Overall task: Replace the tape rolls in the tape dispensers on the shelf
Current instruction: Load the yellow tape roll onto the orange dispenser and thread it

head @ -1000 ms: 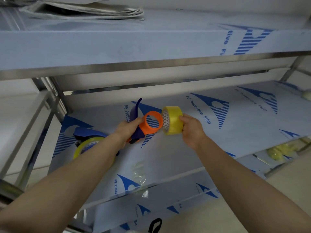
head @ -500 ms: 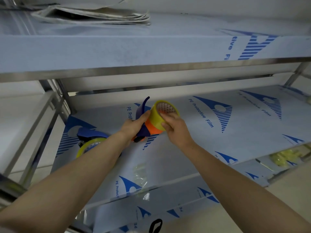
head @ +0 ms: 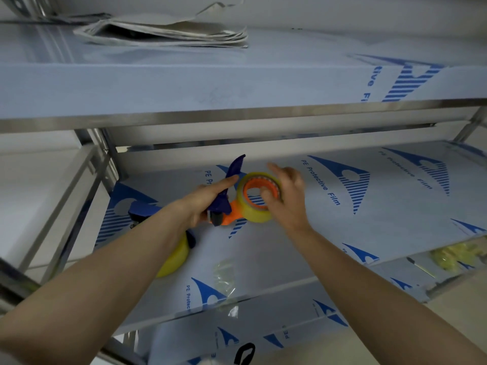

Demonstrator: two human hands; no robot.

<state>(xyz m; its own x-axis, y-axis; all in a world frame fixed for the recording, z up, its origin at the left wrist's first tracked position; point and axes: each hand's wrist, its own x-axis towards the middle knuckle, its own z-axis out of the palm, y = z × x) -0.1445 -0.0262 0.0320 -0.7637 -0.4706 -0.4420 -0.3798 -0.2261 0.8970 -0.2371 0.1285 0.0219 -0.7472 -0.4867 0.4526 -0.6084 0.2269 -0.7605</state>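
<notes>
Now left hand clasps the glossy plastic dispenser; right hand, fingers spread, presses the translucent ring-shaped tape roll.

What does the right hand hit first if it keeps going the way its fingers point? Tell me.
Probably nothing close: the right hand, resting on the yellow tape roll, points its outstretched fingers up and back over the film-covered shelf toward the rear rail; depth is unclear.
</notes>
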